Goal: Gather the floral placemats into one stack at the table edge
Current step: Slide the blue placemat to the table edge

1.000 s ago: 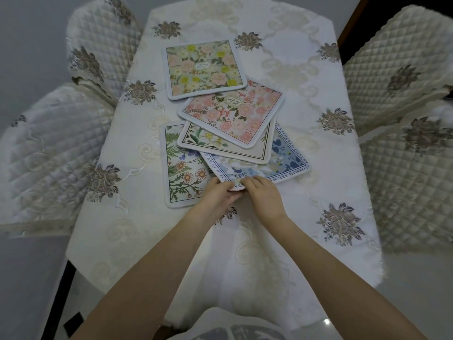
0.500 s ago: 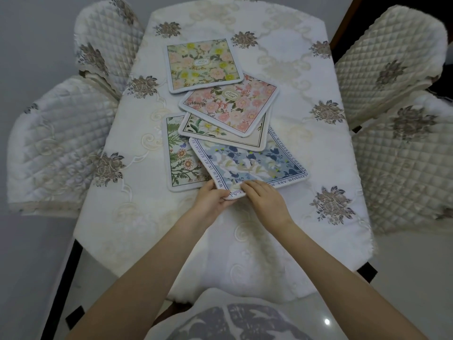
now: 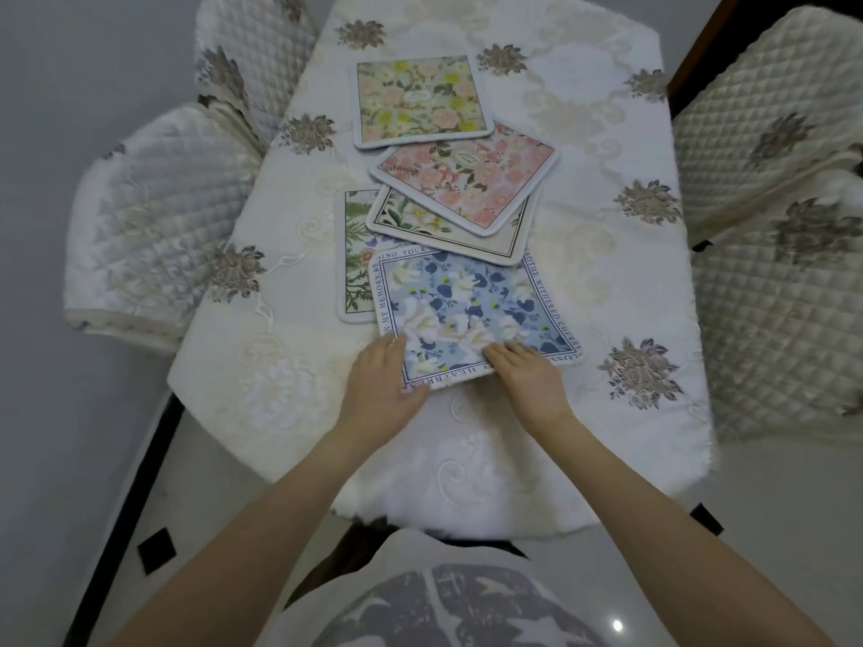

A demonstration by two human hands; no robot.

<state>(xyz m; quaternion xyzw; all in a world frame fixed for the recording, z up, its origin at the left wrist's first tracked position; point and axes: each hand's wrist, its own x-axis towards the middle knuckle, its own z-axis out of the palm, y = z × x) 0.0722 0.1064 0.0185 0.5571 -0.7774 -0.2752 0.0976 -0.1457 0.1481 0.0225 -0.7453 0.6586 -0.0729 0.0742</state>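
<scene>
Several floral placemats lie overlapping on the table. Nearest me is the blue placemat (image 3: pixel 471 315) with lettering round its border. My left hand (image 3: pixel 380 387) grips its near left corner and my right hand (image 3: pixel 525 375) holds its near edge. Its far edge is tucked under a cream placemat (image 3: pixel 502 233), which lies under a pink placemat (image 3: pixel 471 182). A green botanical placemat (image 3: pixel 357 263) pokes out at the left beneath the others. A yellow-and-peach placemat (image 3: pixel 420 100) lies farthest away, its near edge overlapping the pink one.
The table wears a cream embroidered tablecloth (image 3: pixel 607 282) whose near edge hangs down in front of me. Quilted chairs stand at the left (image 3: pixel 154 217) and at the right (image 3: pixel 770 282). A black strip runs along the floor at lower left.
The blue placemat has slid toward me out from under the cream and pink ones, showing much more of its face. Both hands moved with it toward the near edge.
</scene>
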